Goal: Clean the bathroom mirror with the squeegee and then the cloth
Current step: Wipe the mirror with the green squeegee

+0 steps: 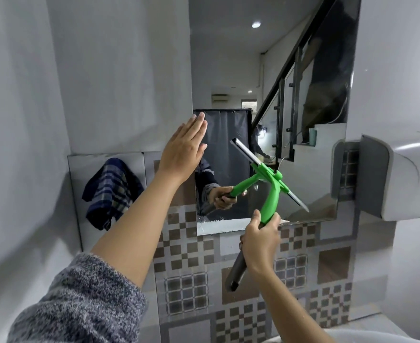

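Two tools were set for this job, and only the first was in use. The right hand (260, 240) was closed around the handle of the green squeegee (269, 188), gripping where the green neck met the dark grey shaft. The left hand (184, 147) was empty, flat and spread wide, its fingers at the left edge of the mirror (228, 70), seemingly pressed against the wall there.

The squeegee was low on the mirror, right of centre. Its blade ran on a slant from upper left to lower right, lying against or just off the glass; which of the two could not be told. The handle's long axis ran down and slightly left, the dark end pointing toward the person and the checkered tiles (186, 246) below.

Water drops showed along the mirror's bottom left edge, so the squeegee pass looked unfinished. The checked cloth (112, 191) hung on the wall to the left, well apart from both hands and untouched, so the wiping step was still to come.
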`<move>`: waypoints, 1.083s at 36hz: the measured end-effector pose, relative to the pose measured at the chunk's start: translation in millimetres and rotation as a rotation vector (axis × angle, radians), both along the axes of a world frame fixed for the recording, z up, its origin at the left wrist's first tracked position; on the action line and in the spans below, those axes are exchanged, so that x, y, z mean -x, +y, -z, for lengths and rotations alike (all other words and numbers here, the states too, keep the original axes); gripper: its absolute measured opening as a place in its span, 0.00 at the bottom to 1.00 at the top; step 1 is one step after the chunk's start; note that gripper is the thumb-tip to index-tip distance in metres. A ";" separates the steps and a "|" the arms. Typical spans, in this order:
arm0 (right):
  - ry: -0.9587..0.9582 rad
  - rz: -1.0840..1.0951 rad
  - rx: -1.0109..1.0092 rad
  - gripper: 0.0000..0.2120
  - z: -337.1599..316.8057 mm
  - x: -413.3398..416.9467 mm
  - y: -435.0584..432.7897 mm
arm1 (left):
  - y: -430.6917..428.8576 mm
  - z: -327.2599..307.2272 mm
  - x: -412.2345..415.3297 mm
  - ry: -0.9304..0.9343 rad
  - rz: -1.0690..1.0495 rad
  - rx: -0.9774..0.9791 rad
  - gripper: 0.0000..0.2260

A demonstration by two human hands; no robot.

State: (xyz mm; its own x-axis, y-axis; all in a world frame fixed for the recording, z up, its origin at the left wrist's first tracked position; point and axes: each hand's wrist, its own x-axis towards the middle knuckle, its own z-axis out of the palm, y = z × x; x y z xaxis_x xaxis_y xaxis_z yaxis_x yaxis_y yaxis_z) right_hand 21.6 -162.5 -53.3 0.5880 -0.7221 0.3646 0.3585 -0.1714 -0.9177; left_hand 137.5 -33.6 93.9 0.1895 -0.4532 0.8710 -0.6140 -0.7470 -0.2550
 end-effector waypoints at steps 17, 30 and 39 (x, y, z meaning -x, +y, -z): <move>0.066 -0.042 0.223 0.15 12.2 8.9 25.0 | 9.6 -3.3 3.1 -0.009 -0.027 -0.032 0.23; 0.181 -0.010 0.462 0.19 28.9 19.4 4.3 | 1.3 2.0 7.1 0.037 0.005 0.053 0.25; 0.443 0.151 0.946 0.23 16.2 47.2 -56.6 | -13.8 24.0 11.2 0.101 0.013 0.186 0.24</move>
State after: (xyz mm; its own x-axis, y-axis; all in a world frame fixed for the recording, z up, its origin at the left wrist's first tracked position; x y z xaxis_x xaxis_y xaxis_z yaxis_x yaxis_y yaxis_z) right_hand -25.6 -219.1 -69.6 0.7340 -0.3327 0.5921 -0.0607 -0.9004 -0.4308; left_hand 126.2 -47.4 69.9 0.2758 -0.2897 0.9165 -0.6392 -0.7674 -0.0502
